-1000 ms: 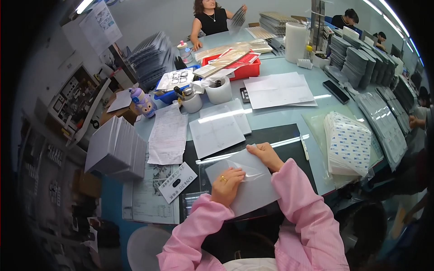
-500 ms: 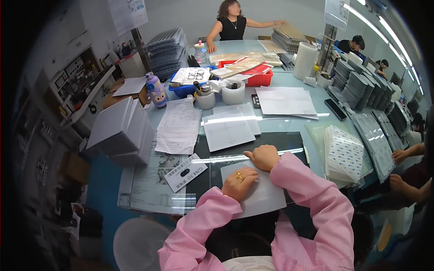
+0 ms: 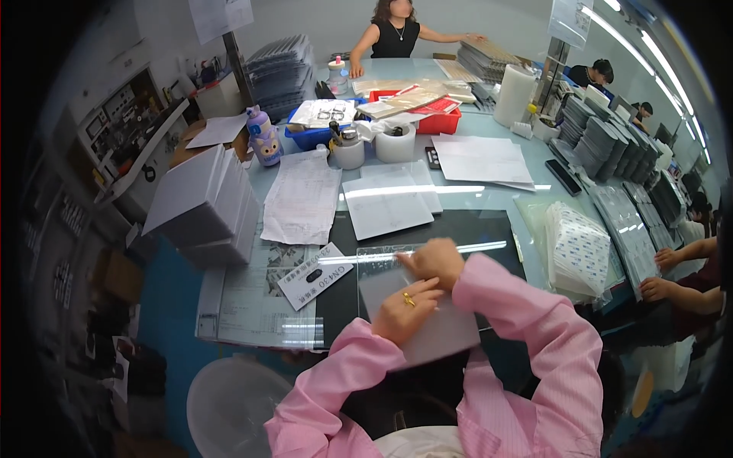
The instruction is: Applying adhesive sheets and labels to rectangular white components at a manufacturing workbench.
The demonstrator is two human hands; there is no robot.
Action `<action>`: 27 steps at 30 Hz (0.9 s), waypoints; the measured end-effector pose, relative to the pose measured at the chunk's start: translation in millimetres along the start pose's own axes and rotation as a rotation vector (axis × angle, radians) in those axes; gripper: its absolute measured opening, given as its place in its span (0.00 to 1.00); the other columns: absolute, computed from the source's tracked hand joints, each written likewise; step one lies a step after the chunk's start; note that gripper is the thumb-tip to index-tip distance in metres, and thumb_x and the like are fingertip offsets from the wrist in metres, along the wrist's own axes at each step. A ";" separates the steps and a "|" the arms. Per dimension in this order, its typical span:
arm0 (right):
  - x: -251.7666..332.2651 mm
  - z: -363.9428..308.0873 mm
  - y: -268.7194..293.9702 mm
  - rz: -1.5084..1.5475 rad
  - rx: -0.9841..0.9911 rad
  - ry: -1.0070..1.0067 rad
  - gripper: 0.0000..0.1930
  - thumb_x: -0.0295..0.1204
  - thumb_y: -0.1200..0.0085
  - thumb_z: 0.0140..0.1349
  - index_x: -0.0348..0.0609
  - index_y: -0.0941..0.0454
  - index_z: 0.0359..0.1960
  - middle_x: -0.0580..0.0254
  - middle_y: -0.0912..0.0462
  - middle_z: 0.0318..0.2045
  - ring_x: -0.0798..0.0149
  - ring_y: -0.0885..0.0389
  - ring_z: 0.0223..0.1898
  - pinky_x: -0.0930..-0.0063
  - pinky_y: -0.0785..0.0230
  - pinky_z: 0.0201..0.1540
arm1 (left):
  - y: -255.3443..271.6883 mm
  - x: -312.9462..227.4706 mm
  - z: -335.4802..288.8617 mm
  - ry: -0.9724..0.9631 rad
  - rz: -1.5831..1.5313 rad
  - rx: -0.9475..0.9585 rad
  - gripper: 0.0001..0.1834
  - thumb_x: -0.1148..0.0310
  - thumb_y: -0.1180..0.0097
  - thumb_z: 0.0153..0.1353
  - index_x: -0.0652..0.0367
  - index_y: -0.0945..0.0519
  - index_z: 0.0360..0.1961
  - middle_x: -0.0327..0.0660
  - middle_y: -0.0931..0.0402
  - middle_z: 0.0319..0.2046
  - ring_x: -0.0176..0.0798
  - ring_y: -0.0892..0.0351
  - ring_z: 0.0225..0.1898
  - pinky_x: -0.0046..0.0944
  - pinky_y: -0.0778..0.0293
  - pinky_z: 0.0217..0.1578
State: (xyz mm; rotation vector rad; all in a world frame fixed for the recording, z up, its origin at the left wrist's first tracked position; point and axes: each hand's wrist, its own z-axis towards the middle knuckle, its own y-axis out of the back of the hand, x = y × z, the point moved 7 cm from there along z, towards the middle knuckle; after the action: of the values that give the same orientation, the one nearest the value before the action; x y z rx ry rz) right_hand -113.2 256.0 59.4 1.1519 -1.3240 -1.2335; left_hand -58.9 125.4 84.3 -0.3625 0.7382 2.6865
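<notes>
A pale grey, flat sheet (image 3: pixel 443 336) lies at the table's near edge, partly over a dark mat (image 3: pixel 343 317) and overhanging toward me. My left hand (image 3: pixel 407 311), with a gold ring, rests on the sheet, its fingers stretched out to the right. Just beyond it, my right hand (image 3: pixel 435 261) is curled at the sheet's far part, slightly blurred, its foremost digit pointing left. Whatever its fingers may hold is hidden. A clear panel (image 3: pixel 374 259) with small specks shows beyond the sheet. Left of the sheet lies a white printed card (image 3: pixel 314 276) with a dark oval.
Two pale sheets (image 3: pixel 388 206) lie farther back, beside a crumpled paper (image 3: pixel 301 202). A tall white stack (image 3: pixel 195 198) stands left; a wrapped white stack (image 3: pixel 576 252) lies right. Blue (image 3: pixel 309 150) and red (image 3: pixel 435 122) bins stand behind. A co-worker's hands (image 3: pixel 657 288) are at far right.
My right hand has shifted slightly left and away from me. The sheet's far left corner has moved left. My left hand stays on it, almost in place. A co-worker's hand at right has moved up.
</notes>
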 end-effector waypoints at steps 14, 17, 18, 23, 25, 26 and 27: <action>-181.4 44.0 95.9 -0.438 -0.581 -0.302 0.16 0.39 0.58 0.71 0.50 0.17 0.45 0.51 0.18 0.23 0.48 0.19 0.24 0.52 0.27 0.27 | 136.1 -91.2 -1.7 0.308 0.126 0.214 0.08 0.80 0.46 0.60 0.59 0.24 0.39 0.42 0.16 0.36 0.46 0.16 0.37 0.41 0.22 0.42; -269.1 -13.3 129.2 0.016 -0.705 -0.630 0.29 0.51 0.60 0.72 0.41 0.14 0.31 0.39 0.17 0.28 0.41 0.16 0.32 0.50 0.26 0.36 | 255.3 -108.1 -109.6 0.657 0.712 -0.402 0.11 0.67 0.55 0.73 0.58 0.29 0.31 0.40 0.25 0.26 0.39 0.27 0.26 0.40 0.30 0.31; -275.2 -18.9 123.4 0.085 -0.725 -0.650 0.33 0.54 0.64 0.71 0.39 0.15 0.29 0.38 0.18 0.29 0.39 0.18 0.34 0.49 0.28 0.38 | 296.5 -109.4 -133.1 0.703 0.807 -0.607 0.12 0.66 0.56 0.73 0.61 0.27 0.33 0.41 0.26 0.28 0.38 0.28 0.28 0.39 0.30 0.33; -235.1 -2.1 39.5 0.799 -0.932 -0.446 0.38 0.55 0.59 0.71 0.27 0.23 0.19 0.46 0.23 0.16 0.55 0.26 0.21 0.59 0.35 0.29 | 464.4 -83.9 -454.5 1.416 0.985 -0.790 0.20 0.65 0.50 0.69 0.60 0.26 0.60 0.51 0.22 0.46 0.51 0.25 0.48 0.44 0.31 0.52; -206.8 11.9 -12.2 1.263 -0.694 -0.544 0.31 0.51 0.52 0.70 0.33 0.21 0.20 0.68 0.24 0.18 0.70 0.32 0.20 0.67 0.38 0.25 | 447.7 -68.6 -529.2 1.715 0.609 -1.015 0.23 0.65 0.46 0.66 0.56 0.26 0.62 0.53 0.24 0.53 0.54 0.26 0.54 0.46 0.33 0.57; -192.5 12.9 -26.3 1.384 -0.698 -0.557 0.31 0.53 0.52 0.69 0.38 0.24 0.18 0.70 0.28 0.18 0.74 0.35 0.21 0.73 0.42 0.24 | 420.5 -62.9 -528.0 1.948 0.858 -0.511 0.23 0.69 0.47 0.66 0.56 0.27 0.63 0.53 0.28 0.57 0.54 0.31 0.59 0.45 0.38 0.61; -178.2 15.5 -34.2 1.397 -0.688 -0.560 0.31 0.53 0.52 0.69 0.38 0.24 0.18 0.70 0.28 0.18 0.74 0.35 0.21 0.73 0.42 0.24 | 392.6 -63.7 -531.1 2.100 1.079 0.043 0.23 0.72 0.49 0.66 0.56 0.28 0.63 0.53 0.31 0.61 0.53 0.37 0.65 0.44 0.42 0.66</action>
State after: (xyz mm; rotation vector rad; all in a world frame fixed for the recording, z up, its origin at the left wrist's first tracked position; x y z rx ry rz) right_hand -110.2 433.2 17.3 -0.6592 -1.4208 -0.7473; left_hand -67.0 -490.6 -162.2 -3.6540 1.5609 1.6406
